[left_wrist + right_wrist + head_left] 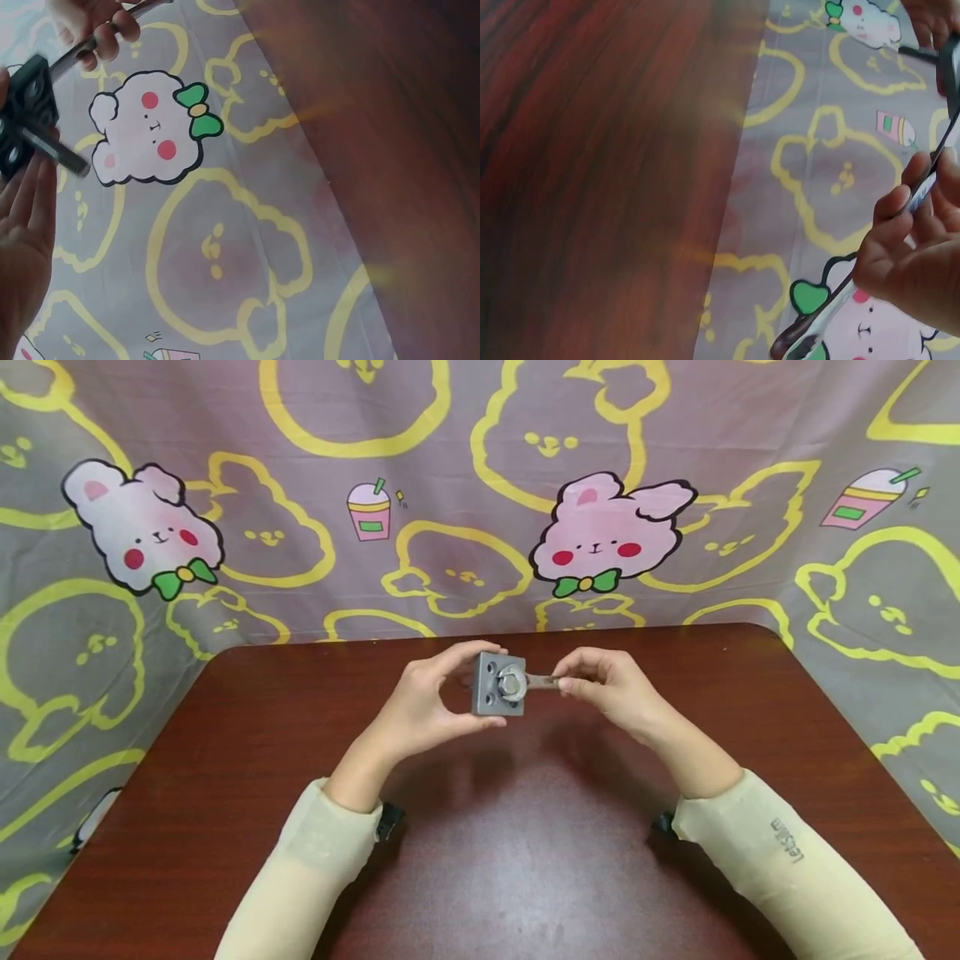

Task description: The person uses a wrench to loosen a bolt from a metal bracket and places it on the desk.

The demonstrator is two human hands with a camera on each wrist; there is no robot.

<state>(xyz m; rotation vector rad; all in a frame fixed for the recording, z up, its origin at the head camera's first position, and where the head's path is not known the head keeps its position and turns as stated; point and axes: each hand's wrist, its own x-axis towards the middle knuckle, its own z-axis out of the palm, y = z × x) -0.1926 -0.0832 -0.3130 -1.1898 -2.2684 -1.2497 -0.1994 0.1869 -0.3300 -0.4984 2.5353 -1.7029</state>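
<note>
Between thumb and fingers, my left hand (423, 702) grips a square grey metal plate (486, 697) by its top and bottom edges, above the table. Several round holes show in the plate. A bolt (510, 685) passes through it, its hex head facing me; the left wrist view shows its shank (56, 150) sticking out behind. One end of a metal wrench (542, 681) sits around the bolt head. My right hand (611, 689) pinches the wrench's handle, which runs out past the fingers in the right wrist view (821, 319).
Under both hands lies a dark red-brown wooden table (495, 860) with rounded far corners. A patterned cloth (450, 468) with cartoon animals hangs behind the table and along its sides. Dark wrist devices show at the left cuff (388, 821) and the right cuff (663, 827).
</note>
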